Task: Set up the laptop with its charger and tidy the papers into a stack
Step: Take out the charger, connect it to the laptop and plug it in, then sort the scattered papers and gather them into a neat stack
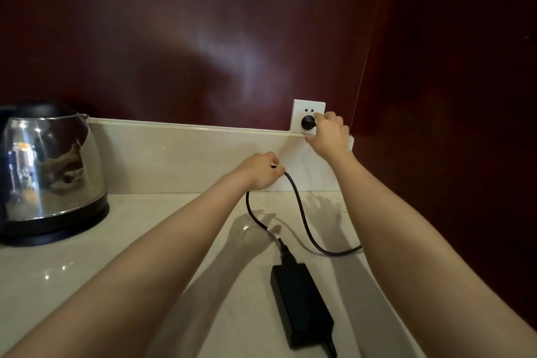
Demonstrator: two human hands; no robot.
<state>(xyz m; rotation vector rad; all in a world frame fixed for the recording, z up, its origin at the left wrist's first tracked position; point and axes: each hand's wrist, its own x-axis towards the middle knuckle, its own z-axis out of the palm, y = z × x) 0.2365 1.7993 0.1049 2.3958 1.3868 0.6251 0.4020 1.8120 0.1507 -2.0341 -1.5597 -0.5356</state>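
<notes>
Steel kettle (52, 171): 1. Black charger brick (300, 304): 1. Looped black cable (302, 212): 1. Second lead (331, 347), at brick's near end: 1. Round plug (308, 122): 1. White wall socket (308, 109): 1. Hands: 2, namely left hand (261, 170) and right hand (328, 136).

A single view, worn at the person's head, looks forward and down along both forearms to the back of the bench (151, 256); it faces a dark red wall (203, 23), which fills the upper half; it sits close, so the arms enter from the bottom corners; the left hand (261, 170), gripping the cable (295, 197), lies mid-frame; the right hand (328, 135), pinching the plug (308, 122), lies just right of centre; a kettle (49, 168) is cut by the left edge; the charger brick (300, 305) lies near the bottom edge.
</notes>
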